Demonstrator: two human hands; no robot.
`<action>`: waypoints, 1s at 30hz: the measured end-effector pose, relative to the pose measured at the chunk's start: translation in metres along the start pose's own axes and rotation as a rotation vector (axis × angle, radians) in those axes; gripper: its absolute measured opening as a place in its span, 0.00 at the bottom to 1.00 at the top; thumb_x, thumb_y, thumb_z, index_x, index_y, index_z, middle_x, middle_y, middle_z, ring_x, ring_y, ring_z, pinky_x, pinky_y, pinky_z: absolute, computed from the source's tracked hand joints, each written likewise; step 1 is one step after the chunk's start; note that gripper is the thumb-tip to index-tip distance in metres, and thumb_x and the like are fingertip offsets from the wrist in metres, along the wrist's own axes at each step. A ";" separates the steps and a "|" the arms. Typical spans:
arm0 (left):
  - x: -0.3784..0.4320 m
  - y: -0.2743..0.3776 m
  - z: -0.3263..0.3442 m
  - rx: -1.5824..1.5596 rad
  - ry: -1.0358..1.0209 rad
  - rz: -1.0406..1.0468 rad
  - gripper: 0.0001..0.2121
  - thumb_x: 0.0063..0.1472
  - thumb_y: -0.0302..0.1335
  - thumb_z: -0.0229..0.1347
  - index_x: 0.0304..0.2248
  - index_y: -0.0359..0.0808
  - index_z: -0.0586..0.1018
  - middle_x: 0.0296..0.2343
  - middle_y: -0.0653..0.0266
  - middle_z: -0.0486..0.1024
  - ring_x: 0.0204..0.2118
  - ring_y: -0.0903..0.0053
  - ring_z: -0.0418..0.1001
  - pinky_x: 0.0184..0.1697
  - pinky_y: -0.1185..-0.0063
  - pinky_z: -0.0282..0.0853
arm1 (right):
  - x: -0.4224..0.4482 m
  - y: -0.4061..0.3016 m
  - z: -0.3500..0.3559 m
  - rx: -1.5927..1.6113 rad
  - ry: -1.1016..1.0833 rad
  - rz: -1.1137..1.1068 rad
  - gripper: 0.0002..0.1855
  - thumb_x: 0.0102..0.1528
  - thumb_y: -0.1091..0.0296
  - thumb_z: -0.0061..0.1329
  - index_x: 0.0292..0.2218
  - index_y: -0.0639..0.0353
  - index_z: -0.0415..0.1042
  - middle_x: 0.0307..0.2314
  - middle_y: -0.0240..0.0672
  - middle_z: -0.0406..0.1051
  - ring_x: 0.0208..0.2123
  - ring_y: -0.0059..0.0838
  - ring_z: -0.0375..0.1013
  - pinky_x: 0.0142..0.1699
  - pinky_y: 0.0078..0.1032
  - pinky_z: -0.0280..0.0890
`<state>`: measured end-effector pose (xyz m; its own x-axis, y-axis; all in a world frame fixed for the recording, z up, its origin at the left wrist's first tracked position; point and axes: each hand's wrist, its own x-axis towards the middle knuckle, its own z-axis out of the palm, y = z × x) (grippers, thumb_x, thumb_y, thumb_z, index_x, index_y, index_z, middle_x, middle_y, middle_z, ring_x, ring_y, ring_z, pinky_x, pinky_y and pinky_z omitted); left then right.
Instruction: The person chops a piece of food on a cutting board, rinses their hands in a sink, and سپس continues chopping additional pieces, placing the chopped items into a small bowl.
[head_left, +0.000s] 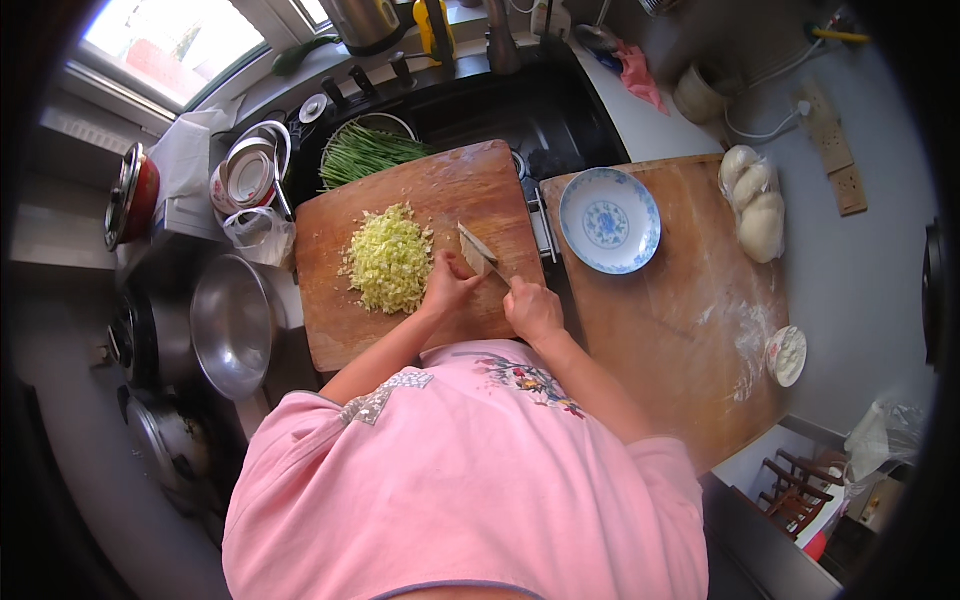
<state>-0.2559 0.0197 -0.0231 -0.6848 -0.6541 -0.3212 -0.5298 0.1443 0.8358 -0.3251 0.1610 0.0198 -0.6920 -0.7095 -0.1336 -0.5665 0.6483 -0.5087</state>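
Observation:
My right hand (533, 307) grips the handle of a kitchen knife (478, 251) above the right part of a wooden chopping board (491, 184). The blade points away from me and to the left. My left hand (450, 283) is beside the blade, with thumb and fingertips at its lower edge. Whether they pinch the blade or only touch it is unclear. Just left of that hand lies a heap of finely chopped pale green leaf vegetable, seemingly cabbage (390, 259). Small bits are scattered around the heap.
A black sink (480, 105) lies behind the board, with green chives (367, 154) in a colander. To the right, a floured wooden board (660, 330) bears a blue-and-white plate (610, 220), bagged dough (754, 202) and a flour bowl (787, 356). A steel bowl (232, 328) stands left.

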 end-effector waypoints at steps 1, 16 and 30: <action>0.003 -0.004 0.005 -0.017 0.021 0.026 0.28 0.38 0.29 0.60 0.38 0.30 0.59 0.15 0.63 0.66 0.18 0.78 0.65 0.22 0.81 0.63 | 0.000 -0.001 0.000 -0.026 -0.015 0.017 0.08 0.43 0.66 0.37 0.22 0.61 0.64 0.19 0.46 0.67 0.23 0.44 0.68 0.29 0.35 0.63; 0.018 0.000 0.012 0.216 -0.006 0.062 0.32 0.38 0.31 0.59 0.42 0.32 0.58 0.17 0.60 0.69 0.20 0.67 0.68 0.24 0.74 0.63 | -0.014 -0.013 -0.027 -0.016 0.070 -0.010 0.07 0.44 0.66 0.37 0.22 0.60 0.62 0.17 0.45 0.66 0.20 0.43 0.67 0.26 0.36 0.63; 0.025 -0.022 0.015 -0.256 0.000 -0.096 0.19 0.43 0.26 0.55 0.32 0.30 0.59 0.16 0.66 0.66 0.18 0.84 0.63 0.21 0.86 0.60 | -0.028 -0.011 -0.027 0.051 0.055 0.001 0.06 0.44 0.68 0.37 0.21 0.60 0.62 0.16 0.44 0.66 0.20 0.43 0.67 0.26 0.35 0.63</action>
<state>-0.2691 0.0112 -0.0560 -0.6374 -0.6559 -0.4044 -0.4488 -0.1106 0.8867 -0.3118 0.1817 0.0521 -0.7169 -0.6917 -0.0874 -0.5435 0.6331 -0.5512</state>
